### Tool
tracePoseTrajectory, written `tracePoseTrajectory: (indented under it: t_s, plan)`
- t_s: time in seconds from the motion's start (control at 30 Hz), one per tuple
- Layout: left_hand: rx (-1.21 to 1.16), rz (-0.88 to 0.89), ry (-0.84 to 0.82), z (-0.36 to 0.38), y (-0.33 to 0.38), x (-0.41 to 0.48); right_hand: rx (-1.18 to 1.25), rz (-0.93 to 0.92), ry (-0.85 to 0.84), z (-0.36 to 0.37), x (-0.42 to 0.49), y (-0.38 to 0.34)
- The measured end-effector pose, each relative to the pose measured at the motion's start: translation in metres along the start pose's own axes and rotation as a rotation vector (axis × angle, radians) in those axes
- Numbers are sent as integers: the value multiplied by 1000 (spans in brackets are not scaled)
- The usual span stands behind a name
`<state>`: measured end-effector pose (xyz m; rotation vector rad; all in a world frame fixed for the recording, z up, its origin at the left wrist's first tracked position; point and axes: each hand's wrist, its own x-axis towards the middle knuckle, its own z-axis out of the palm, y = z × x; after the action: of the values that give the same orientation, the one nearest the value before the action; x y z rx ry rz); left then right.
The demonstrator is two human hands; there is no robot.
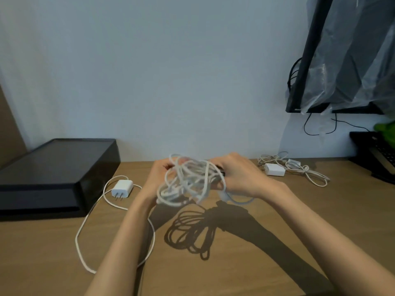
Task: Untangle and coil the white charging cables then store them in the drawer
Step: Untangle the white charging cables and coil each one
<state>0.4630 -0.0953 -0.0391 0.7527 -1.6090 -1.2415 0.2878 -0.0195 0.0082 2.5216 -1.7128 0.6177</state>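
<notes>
A matte black rectangular box (57, 174) sits at far left on the wood-grain desk (42, 253). Beside it lies a white two-prong adapter (122, 188), its cord (79, 231) looped loosely. Above the desk, the left hand (156, 176) and right hand (239, 174) each grip the tangled cable bundle (188, 182), fingers apparently curled round strands; blur hides detail. Further right lie a second adapter (274, 169) and a knotted cream cord (307, 171).

**Both hands closed on the tangle**

Extends the bare left forearm from 7 o'clock and the right from 4 o'clock, converging just below frame centre. Holds the left hand (157, 178) at the 9 o'clock side of the white cable tangle (188, 182), fingers curled into its loops. Grips the 3 o'clock side with the right hand (239, 174), back of hand upward, fingers curled among the strands.
</notes>
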Motion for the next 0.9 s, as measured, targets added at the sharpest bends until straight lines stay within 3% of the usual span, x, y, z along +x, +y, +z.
tracePoseTrajectory:
  t_s: [0.07, 0.17, 0.3, 0.4, 0.47, 0.67, 0.9]
  plan:
    - [-20, -12, 37, 5, -4, -1, 205, 72, 105, 1, 5, 3]
    - [94, 36, 53, 10, -15, 10, 326, 217, 256, 3, 13, 12]
    - [155, 57, 16, 21, -17, 9, 150, 413, 414, 6, 20, 23]
    - [179, 154, 63, 29, -18, 6, -153, 537, 385, 9, 21, 26]
    - [165, 178, 78, 36, -18, 3, -228, 588, 326, 12, 21, 26]
    - [291, 260, 33, 50, -25, -3, -287, 615, 260, 28, 23, 28]
    - [286, 266, 152, 45, -20, -3, -306, 560, 282, 39, 24, 14]
